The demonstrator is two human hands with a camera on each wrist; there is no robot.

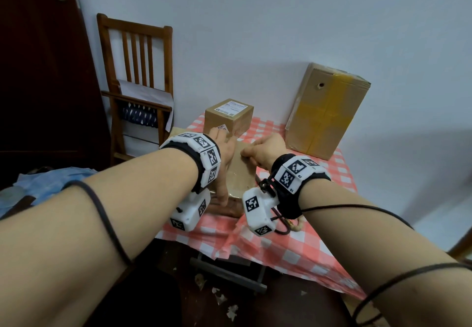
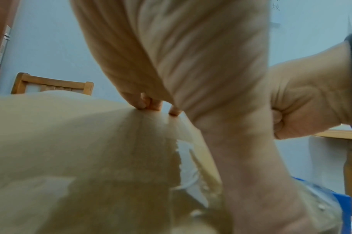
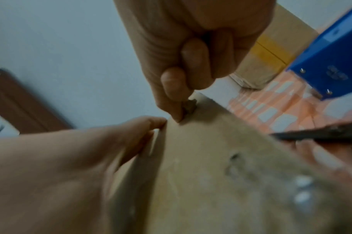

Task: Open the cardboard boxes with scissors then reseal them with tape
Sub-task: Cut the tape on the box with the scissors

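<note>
Flat matte cardboard box point(image 1: 241, 167): left hand point(image 1: 224, 153) pressed on top, fingers straight; right hand point(image 1: 265, 150) pinches a torn scrap at its far edge.

So the flat box point(image 1: 242, 166) sits near the front of the surface point(image 1: 332, 229), with both hands on top of it, left hand point(image 1: 224, 153) on its left side and right hand point(image 1: 265, 149) at the far edge. Behind it is a small box point(image 1: 228, 118), the big box point(image 1: 327, 109) is back right against the wall, and a chair point(image 1: 138, 84) stands off to the left.
</note>
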